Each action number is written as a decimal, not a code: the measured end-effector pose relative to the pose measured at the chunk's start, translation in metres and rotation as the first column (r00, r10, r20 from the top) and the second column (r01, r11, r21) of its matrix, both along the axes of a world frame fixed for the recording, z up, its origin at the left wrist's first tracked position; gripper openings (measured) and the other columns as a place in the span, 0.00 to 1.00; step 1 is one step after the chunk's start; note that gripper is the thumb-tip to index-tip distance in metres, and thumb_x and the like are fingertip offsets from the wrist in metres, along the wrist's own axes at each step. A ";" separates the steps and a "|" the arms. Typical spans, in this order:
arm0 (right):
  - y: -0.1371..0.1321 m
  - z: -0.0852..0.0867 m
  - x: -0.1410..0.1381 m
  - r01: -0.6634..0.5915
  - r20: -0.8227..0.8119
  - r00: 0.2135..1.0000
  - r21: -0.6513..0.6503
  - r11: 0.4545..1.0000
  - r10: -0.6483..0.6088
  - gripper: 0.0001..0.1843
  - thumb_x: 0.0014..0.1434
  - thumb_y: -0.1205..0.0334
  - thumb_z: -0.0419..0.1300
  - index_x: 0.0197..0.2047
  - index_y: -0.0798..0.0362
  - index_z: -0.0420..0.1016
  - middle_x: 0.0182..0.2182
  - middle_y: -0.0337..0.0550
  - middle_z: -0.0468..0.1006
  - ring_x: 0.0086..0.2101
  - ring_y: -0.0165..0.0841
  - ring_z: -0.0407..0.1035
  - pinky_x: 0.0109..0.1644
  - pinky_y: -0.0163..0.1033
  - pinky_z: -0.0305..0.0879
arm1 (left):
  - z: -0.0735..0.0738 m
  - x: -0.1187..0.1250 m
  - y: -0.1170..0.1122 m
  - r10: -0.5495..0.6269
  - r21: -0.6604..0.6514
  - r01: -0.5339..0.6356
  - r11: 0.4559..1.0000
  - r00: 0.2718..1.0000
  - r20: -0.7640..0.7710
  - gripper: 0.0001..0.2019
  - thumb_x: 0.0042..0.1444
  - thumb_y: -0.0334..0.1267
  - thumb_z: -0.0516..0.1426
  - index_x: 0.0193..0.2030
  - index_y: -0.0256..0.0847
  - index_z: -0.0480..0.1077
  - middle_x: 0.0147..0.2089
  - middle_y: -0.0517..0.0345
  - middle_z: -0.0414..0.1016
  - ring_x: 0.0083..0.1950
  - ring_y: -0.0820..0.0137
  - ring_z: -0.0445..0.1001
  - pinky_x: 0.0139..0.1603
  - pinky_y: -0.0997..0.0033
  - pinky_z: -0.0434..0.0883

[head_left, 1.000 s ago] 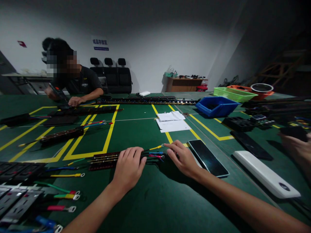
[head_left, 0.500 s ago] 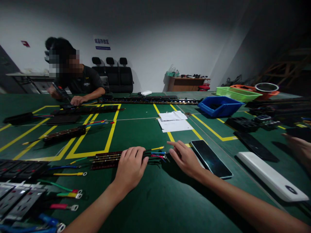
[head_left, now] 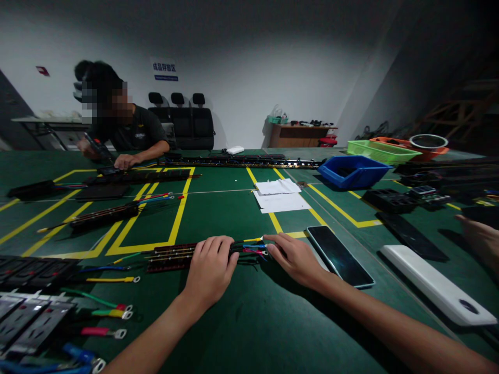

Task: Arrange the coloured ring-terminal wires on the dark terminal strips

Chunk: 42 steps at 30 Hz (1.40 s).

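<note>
A dark strip with brass-coloured bars (head_left: 169, 258) lies crosswise on the green table in front of me. My left hand (head_left: 212, 262) is closed over its right end, thumb on the near side. Out from under that hand come several coloured wires (head_left: 253, 248), yellow, blue and red among them, with metal lugs at their tips. At those tips is my right hand (head_left: 294, 257), its fingers stretched and apart, the fingertips touching or very close to the wire ends. Just right of it lies a phone (head_left: 339, 254).
Socket strips with lugged wires (head_left: 35, 322) fill the near left. A white oblong device (head_left: 434, 283), a black flat piece (head_left: 411, 234) and a blue bin (head_left: 353, 171) stand right. Papers (head_left: 283, 200) lie ahead. A co-worker (head_left: 136, 130) holds a tool; another person's hand (head_left: 481, 236) shows far right.
My right hand has moved slightly left, bringing its fingertips to the wire ends. My left hand stays on the strip.
</note>
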State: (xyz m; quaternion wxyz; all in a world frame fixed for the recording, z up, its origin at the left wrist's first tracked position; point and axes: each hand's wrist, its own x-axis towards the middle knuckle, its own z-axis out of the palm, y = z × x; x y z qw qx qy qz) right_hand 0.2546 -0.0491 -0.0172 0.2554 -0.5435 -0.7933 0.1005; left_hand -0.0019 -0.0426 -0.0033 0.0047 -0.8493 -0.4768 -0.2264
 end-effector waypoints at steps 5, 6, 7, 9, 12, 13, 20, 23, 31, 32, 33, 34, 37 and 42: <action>-0.001 0.002 -0.001 -0.012 0.005 1.000 -0.024 1.000 0.012 0.23 0.73 0.49 0.48 0.62 0.52 0.71 0.41 0.47 0.79 0.37 0.38 0.74 0.40 0.41 0.66 | 0.000 0.000 0.000 0.002 0.005 -0.001 1.000 1.000 -0.006 0.15 0.71 0.42 0.49 0.56 0.41 0.71 0.55 0.49 0.77 0.57 0.56 0.73 0.58 0.49 0.68; -0.001 0.002 -0.001 -0.013 0.013 1.000 -0.024 1.000 0.013 0.23 0.73 0.49 0.48 0.62 0.52 0.71 0.41 0.47 0.78 0.38 0.38 0.74 0.40 0.41 0.66 | 0.000 0.000 0.000 0.002 0.003 -0.001 1.000 1.000 -0.006 0.15 0.71 0.42 0.49 0.56 0.41 0.71 0.55 0.49 0.77 0.57 0.56 0.73 0.58 0.49 0.68; -0.001 0.003 -0.001 -0.010 0.016 1.000 -0.022 1.000 0.010 0.23 0.73 0.49 0.48 0.61 0.52 0.71 0.41 0.47 0.78 0.38 0.38 0.74 0.40 0.41 0.65 | 0.000 0.000 0.000 0.001 0.002 -0.001 1.000 1.000 -0.006 0.15 0.71 0.42 0.50 0.56 0.41 0.71 0.55 0.49 0.77 0.57 0.56 0.73 0.58 0.49 0.68; -0.001 0.003 -0.001 0.005 0.007 1.000 -0.018 1.000 -0.005 0.22 0.73 0.49 0.48 0.60 0.53 0.71 0.40 0.47 0.77 0.38 0.38 0.73 0.40 0.42 0.65 | 0.000 0.000 0.000 0.002 -0.001 -0.002 1.000 1.000 -0.004 0.15 0.71 0.42 0.49 0.56 0.41 0.71 0.55 0.49 0.77 0.57 0.56 0.73 0.58 0.49 0.68; -0.001 0.004 -0.001 0.025 -0.035 0.999 0.002 1.000 -0.025 0.21 0.73 0.50 0.48 0.56 0.53 0.73 0.37 0.45 0.75 0.36 0.37 0.71 0.40 0.42 0.64 | 0.000 0.000 0.000 0.003 -0.011 -0.003 1.000 1.000 -0.006 0.15 0.71 0.42 0.49 0.57 0.41 0.71 0.55 0.49 0.77 0.57 0.56 0.73 0.58 0.49 0.68; -0.001 0.004 -0.001 0.027 -0.049 0.998 0.009 1.000 -0.026 0.20 0.73 0.51 0.48 0.55 0.53 0.74 0.37 0.45 0.75 0.36 0.37 0.71 0.40 0.42 0.64 | 0.000 0.000 0.000 0.003 -0.015 -0.003 1.000 1.000 -0.006 0.15 0.71 0.42 0.49 0.57 0.41 0.71 0.56 0.49 0.77 0.57 0.56 0.73 0.58 0.48 0.68; -0.001 0.003 0.002 -0.058 -0.061 0.996 -0.001 0.998 0.057 0.23 0.72 0.50 0.50 0.64 0.53 0.67 0.40 0.46 0.75 0.37 0.37 0.71 0.39 0.40 0.65 | 0.002 0.000 0.000 0.004 -0.027 -0.004 1.000 1.000 -0.006 0.15 0.71 0.42 0.49 0.58 0.41 0.70 0.56 0.48 0.77 0.58 0.56 0.73 0.59 0.48 0.68; -0.001 0.002 0.003 -0.075 -0.065 0.995 -0.012 0.997 0.074 0.26 0.72 0.50 0.50 0.67 0.53 0.63 0.42 0.48 0.75 0.37 0.37 0.71 0.39 0.41 0.65 | 0.003 0.000 0.000 0.002 -0.024 -0.002 1.000 1.000 -0.008 0.15 0.71 0.42 0.49 0.57 0.41 0.70 0.56 0.48 0.77 0.58 0.56 0.73 0.59 0.49 0.68; -0.002 0.003 0.005 -0.123 -0.058 0.991 -0.028 0.992 0.121 0.32 0.71 0.49 0.52 0.72 0.53 0.54 0.44 0.49 0.74 0.37 0.37 0.69 0.38 0.42 0.65 | 0.002 -0.001 0.000 -0.024 -0.022 0.024 0.999 1.000 0.002 0.14 0.71 0.43 0.50 0.56 0.41 0.70 0.56 0.48 0.77 0.57 0.56 0.73 0.58 0.49 0.67; -0.002 0.003 0.005 -0.123 -0.060 0.991 -0.029 0.992 0.121 0.32 0.71 0.49 0.52 0.73 0.53 0.53 0.45 0.49 0.74 0.37 0.37 0.69 0.38 0.42 0.65 | 0.002 -0.001 0.000 -0.026 -0.028 0.026 0.999 1.000 0.003 0.14 0.71 0.42 0.50 0.56 0.41 0.70 0.56 0.49 0.77 0.58 0.56 0.72 0.58 0.49 0.67; -0.002 0.004 0.005 -0.121 -0.062 0.991 -0.030 0.992 0.119 0.33 0.71 0.50 0.53 0.73 0.53 0.53 0.45 0.50 0.74 0.37 0.37 0.69 0.38 0.42 0.65 | 0.002 -0.001 0.000 -0.030 -0.033 0.030 0.999 1.000 0.003 0.14 0.71 0.42 0.51 0.56 0.41 0.70 0.56 0.49 0.76 0.58 0.56 0.72 0.58 0.49 0.67; -0.003 0.004 0.005 -0.121 -0.064 0.991 -0.033 0.992 0.118 0.33 0.71 0.49 0.53 0.73 0.53 0.53 0.45 0.50 0.74 0.37 0.37 0.69 0.39 0.42 0.65 | 0.002 -0.001 0.000 -0.032 -0.037 0.032 0.999 1.000 0.002 0.14 0.71 0.42 0.51 0.56 0.41 0.70 0.56 0.49 0.76 0.57 0.57 0.72 0.58 0.49 0.67; -0.002 0.004 0.005 -0.128 -0.069 0.990 -0.038 0.991 0.125 0.34 0.70 0.49 0.54 0.73 0.52 0.53 0.45 0.49 0.73 0.37 0.36 0.68 0.39 0.42 0.65 | 0.003 -0.001 -0.001 -0.032 -0.033 0.031 0.999 0.999 -0.006 0.13 0.71 0.42 0.51 0.56 0.41 0.70 0.56 0.49 0.76 0.57 0.56 0.73 0.58 0.49 0.67; -0.001 0.002 0.005 -0.118 -0.063 0.991 -0.045 0.992 0.115 0.34 0.70 0.48 0.54 0.73 0.53 0.54 0.43 0.48 0.74 0.35 0.36 0.68 0.38 0.42 0.65 | 0.002 0.000 0.000 -0.028 -0.024 0.027 0.999 1.000 -0.008 0.14 0.71 0.42 0.50 0.56 0.41 0.70 0.56 0.48 0.76 0.57 0.56 0.73 0.58 0.49 0.67</action>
